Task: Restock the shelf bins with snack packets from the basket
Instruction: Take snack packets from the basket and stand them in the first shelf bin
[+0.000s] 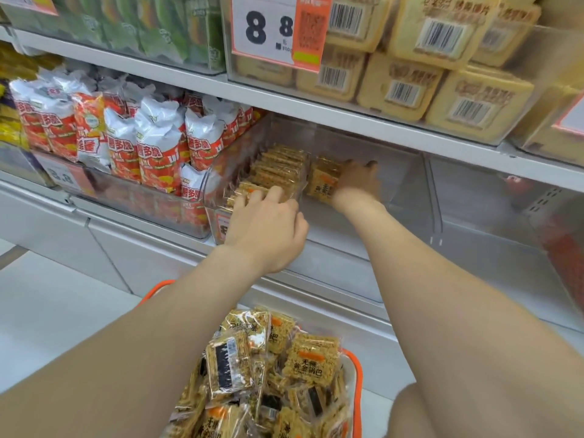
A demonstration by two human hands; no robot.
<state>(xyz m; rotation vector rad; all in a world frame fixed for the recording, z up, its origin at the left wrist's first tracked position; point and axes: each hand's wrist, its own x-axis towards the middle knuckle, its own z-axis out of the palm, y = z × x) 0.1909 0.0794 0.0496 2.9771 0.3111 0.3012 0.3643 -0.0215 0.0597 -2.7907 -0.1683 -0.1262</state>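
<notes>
A clear plastic shelf bin [407,197] sits on the middle shelf. A row of golden rice-cracker packets [278,169] stands along its left side. My left hand [268,229] rests on the front of that row, fingers curled over the nearest packet. My right hand [358,180] is deep inside the bin and grips one golden packet [322,181] just right of the row. The orange basket [357,371] below is piled with several more of the same packets [309,358].
A bin of red-and-white snack bags [151,143] stands to the left. Yellow boxed snacks [442,67] and a price tag reading 8.8 [271,30] fill the shelf above. Another clear bin [505,216] lies to the right. Pale floor [47,311] is at the lower left.
</notes>
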